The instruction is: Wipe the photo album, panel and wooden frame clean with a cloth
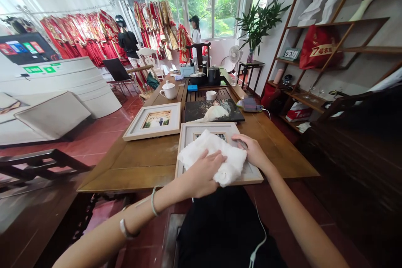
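Note:
A white cloth (205, 148) lies bunched over the picture frame (210, 127) nearest me, covering most of its picture. My left hand (205, 172) rests flat on the cloth, its fingers stretched out and a little apart. At the frame's right edge, my right hand (253, 150) has its fingers curled round the rim; a dark patch shows under them that I cannot make out. Just beyond lies a dark picture panel with a white dress (216, 112). To its left a second light-wood picture frame (155, 120) lies face up.
The wooden table (276, 146) also bears a white teapot (168, 90), a white cup (211, 95), a blue box (192, 88) and a dark pot (214, 76). A phone-like device (251, 104) with a cable lies right. Two people stand by red garments (78, 33).

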### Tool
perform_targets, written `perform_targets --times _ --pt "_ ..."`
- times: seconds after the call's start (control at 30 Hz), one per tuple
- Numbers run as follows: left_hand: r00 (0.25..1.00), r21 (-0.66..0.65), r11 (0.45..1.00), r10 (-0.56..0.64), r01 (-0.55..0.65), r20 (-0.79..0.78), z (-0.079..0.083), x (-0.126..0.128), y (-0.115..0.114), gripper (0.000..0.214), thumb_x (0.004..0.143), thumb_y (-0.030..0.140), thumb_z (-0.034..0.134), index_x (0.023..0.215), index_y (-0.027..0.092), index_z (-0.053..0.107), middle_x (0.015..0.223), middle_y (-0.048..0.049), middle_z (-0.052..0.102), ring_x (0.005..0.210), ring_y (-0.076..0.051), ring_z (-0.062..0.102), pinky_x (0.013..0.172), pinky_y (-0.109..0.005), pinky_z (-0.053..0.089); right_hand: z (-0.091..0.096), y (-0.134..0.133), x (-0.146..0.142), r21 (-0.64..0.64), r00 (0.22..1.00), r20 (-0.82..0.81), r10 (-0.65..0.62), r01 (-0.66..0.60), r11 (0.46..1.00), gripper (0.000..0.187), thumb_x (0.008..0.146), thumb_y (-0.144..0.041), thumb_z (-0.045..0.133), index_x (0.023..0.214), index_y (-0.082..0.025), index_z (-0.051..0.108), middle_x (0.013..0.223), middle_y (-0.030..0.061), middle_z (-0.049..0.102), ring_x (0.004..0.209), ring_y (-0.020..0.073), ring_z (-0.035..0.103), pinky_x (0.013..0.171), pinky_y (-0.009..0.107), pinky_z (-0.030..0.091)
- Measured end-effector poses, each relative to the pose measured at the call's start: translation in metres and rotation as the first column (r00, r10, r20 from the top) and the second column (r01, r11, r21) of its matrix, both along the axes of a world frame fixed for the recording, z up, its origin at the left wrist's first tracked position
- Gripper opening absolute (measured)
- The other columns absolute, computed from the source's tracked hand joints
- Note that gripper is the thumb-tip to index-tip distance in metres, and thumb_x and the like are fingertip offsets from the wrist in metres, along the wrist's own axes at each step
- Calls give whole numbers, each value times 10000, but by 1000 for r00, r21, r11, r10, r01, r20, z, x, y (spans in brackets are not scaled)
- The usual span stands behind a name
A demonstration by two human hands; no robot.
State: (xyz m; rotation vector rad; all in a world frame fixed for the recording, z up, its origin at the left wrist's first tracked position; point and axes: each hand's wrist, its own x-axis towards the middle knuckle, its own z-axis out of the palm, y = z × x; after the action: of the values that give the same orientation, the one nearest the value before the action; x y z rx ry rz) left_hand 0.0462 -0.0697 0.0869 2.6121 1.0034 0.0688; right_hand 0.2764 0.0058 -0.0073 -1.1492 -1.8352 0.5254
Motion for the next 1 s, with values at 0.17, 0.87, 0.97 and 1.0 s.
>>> perform_targets --times 0.17,0.87,0.97,1.0 --pt "984 -18 991 132 -135 -123 31 -19 -36 557 658 91 450 1210 168 470 1252 -123 587 1193 -270 528 1079 -446 319 1 -2 -2 3 999 25 -28 28 1000 350 749 -94 464 1002 -204 679 1141 89 668 1134 241 580 1010 419 421" --pt "979 128 983 146 -128 -139 10 7 65 293 723 90 417 1007 117 485 1073 -162 624 1004 -286 589 905 -415 407 -2 2 1 45 997 73 -24 21 999 419 739 -104 464 1113 -207 623 1189 95 633 1137 244 567 1005 433 414" --pt "997 47 998 51 -49 -59 10 15 61 224 760 133 413 970 142 491 998 -131 644 907 -272 616 814 -377 437 -4 3 2 54 998 65 -22 19 998 449 707 -100 476 1120 -200 619 1213 112 616 1142 260 560 991 439 418" --pt "999 23 999 31 -31 -26 10 17 57 216 771 150 411 972 147 490 985 -123 646 881 -268 620 788 -370 443 -4 4 2 49 998 60 -10 7 999 460 689 -91 481 1112 -201 623 1209 112 618 1142 261 560 987 436 420"
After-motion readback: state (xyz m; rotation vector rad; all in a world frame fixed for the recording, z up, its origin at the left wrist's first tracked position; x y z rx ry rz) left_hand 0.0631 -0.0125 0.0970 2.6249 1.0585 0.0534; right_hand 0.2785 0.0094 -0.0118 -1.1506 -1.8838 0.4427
